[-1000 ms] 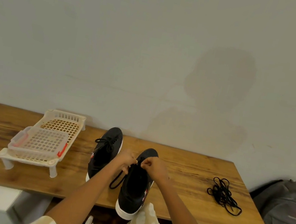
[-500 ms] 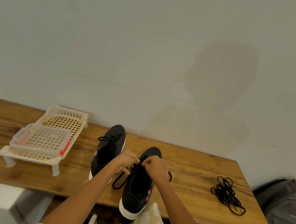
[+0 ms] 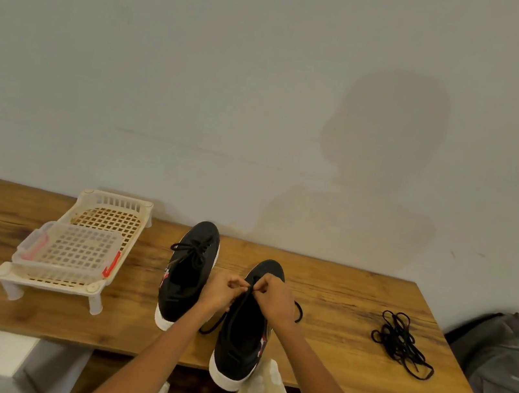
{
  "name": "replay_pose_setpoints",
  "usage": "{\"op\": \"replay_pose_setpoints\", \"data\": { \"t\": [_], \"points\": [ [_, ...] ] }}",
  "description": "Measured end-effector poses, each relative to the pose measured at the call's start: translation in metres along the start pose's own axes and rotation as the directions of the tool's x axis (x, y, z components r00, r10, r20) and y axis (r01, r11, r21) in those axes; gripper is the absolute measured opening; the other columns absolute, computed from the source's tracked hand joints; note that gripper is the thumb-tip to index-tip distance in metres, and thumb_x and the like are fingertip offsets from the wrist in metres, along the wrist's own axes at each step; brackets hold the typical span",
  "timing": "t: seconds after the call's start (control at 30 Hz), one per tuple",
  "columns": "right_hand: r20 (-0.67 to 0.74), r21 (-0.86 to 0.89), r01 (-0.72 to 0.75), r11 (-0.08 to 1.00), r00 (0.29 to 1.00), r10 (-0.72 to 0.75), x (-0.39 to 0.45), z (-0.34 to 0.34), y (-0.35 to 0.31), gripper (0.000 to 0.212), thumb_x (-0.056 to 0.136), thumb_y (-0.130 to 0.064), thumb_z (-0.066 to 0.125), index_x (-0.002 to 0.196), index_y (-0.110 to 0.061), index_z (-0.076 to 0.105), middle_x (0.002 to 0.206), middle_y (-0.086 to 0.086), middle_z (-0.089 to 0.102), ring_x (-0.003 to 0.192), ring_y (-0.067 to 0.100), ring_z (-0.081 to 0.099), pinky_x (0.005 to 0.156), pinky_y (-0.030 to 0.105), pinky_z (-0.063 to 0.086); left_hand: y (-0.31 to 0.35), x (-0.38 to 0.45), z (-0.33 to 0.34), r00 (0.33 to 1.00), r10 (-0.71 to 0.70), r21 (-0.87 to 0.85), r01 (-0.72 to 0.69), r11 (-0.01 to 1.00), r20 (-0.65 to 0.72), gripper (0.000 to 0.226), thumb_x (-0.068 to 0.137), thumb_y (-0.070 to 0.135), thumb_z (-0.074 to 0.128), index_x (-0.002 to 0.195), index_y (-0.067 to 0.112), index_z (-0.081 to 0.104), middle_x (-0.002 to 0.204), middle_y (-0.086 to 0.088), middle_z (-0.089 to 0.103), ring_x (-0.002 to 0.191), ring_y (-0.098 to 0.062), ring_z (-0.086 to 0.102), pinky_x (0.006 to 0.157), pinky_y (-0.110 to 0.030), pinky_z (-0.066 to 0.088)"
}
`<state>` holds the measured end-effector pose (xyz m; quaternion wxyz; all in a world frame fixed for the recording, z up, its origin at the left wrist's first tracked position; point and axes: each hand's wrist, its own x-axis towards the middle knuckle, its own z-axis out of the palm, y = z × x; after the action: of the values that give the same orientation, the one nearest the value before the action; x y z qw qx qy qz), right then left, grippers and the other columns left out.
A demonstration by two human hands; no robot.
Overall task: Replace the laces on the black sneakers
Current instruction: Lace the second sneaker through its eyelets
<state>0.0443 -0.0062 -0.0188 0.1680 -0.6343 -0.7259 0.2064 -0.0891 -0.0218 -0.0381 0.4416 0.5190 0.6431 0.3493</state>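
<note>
A: Item one, the near black sneaker [image 3: 242, 336]?
B: On the wooden surface [image 3: 332, 327], heel overhanging the front edge, toe to the wall. Placement unchanged from half a second ago.

A: Hands?
B: Left hand [image 3: 222, 292] and right hand [image 3: 272, 300] meet over its eyelets, fingers curled; each grip pinches the black lace [image 3: 299, 311] narrowly. The knuckles now sit closer together than before. One loop of lace trails off each side of the shoe, as earlier.

A: Item two?
B: Second black sneaker [image 3: 188, 270], just left of the first, laced and tied, untouched.

A: Spare stock?
B: Loose bundle of black laces [image 3: 401, 341], well apart to the right, same spot.

A: Sundries?
B: Cream plastic rack [image 3: 80, 246] far left with a clear lidded container [image 3: 69, 251] on it; grey bag [image 3: 502, 370] on the floor beyond the surface's right end.
</note>
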Motion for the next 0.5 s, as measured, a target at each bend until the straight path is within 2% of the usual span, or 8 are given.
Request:
{"op": "replay_pose_setpoints", "data": {
  "t": [0.13, 0.23, 0.33, 0.4, 0.47, 0.5],
  "points": [
    [0.073, 0.034, 0.053, 0.998, 0.996, -0.055, 0.003, -0.005, 0.003, 0.013, 0.086, -0.009, 0.058, 0.085, -0.021, 0.052, 0.084, -0.006, 0.058, 0.081, 0.014, 0.057, 0.071, 0.032, 0.048, -0.002, 0.002, -0.001, 0.997, 0.071, 0.092, -0.069, 0.993, -0.022, 0.012, 0.092, 0.02, 0.06, 0.097, 0.02, 0.07, 0.077, 0.011, 0.063, 0.068, -0.008, 0.061, 0.058, -0.027, 0.051],
    [0.114, 0.069, 0.094, 0.993, 0.988, -0.101, 0.006, -0.01, 0.003, 0.014, 0.087, -0.014, 0.057, 0.099, -0.021, 0.057, 0.086, -0.006, 0.06, 0.08, 0.012, 0.056, 0.071, 0.029, 0.047, 0.005, 0.0, -0.002, 0.985, 0.158, 0.268, -0.135, 0.954, -0.065, 0.012, 0.094, 0.028, 0.056, 0.098, 0.027, 0.067, 0.083, 0.017, 0.06, 0.083, -0.006, 0.058, 0.066, -0.024, 0.044],
    [0.115, 0.133, 0.124, 0.983, 0.984, -0.14, 0.01, -0.018, 0.0, 0.025, 0.087, -0.018, 0.061, 0.112, -0.017, 0.063, 0.097, 0.003, 0.065, 0.086, 0.013, 0.059, 0.071, 0.024, 0.044, 0.018, 0.006, -0.008, 0.974, 0.189, 0.215, -0.16, 0.963, -0.124, 0.009, 0.094, 0.029, 0.054, 0.091, 0.03, 0.062, 0.085, 0.013, 0.063, 0.083, -0.009, 0.06, 0.069, -0.028, 0.046],
    [0.128, 0.285, 0.076, 0.955, 0.985, -0.117, 0.009, -0.027, -0.008, 0.014, 0.088, -0.021, 0.064, 0.096, -0.011, 0.069, 0.081, 0.006, 0.064, 0.075, 0.014, 0.058, 0.066, 0.023, 0.042, 0.03, 0.01, -0.016, 0.965, 0.222, 0.113, -0.208, 0.972, -0.139, 0.009, 0.093, 0.023, 0.055, 0.09, 0.023, 0.063, 0.086, 0.005, 0.065, 0.085, -0.015, 0.062, 0.078, -0.034, 0.051],
    [0.11, 0.417, 0.04, 0.908, 0.99, -0.094, 0.009, -0.041, -0.022, 0.023, 0.089, -0.025, 0.064, 0.069, -0.015, 0.061, 0.059, -0.002, 0.05, 0.057, 0.006, 0.047, 0.056, 0.017, 0.037, 0.045, 0.011, -0.026, 0.942, 0.29, 0.026, -0.29, 0.957, -0.17, 0.008, 0.093, 0.015, 0.056, 0.09, 0.015, 0.063, 0.082, 0.004, 0.063, 0.08, -0.014, 0.062, 0.076, -0.024, 0.051],
    [0.077, 0.446, 0.053, 0.894, 0.992, -0.097, 0.01, -0.049, -0.03, 0.025, 0.09, -0.026, 0.064, 0.066, -0.018, 0.059, 0.055, -0.006, 0.047, 0.053, 0.004, 0.043, 0.053, 0.014, 0.035, 0.05, 0.011, -0.03, 0.932, 0.308, -0.031, -0.319, 0.947, -0.194, 0.007, 0.094, 0.012, 0.056, 0.09, 0.014, 0.062, 0.082, 0.004, 0.063, 0.077, -0.011, 0.061, 0.071, -0.016, 0.049]
  ]
}}
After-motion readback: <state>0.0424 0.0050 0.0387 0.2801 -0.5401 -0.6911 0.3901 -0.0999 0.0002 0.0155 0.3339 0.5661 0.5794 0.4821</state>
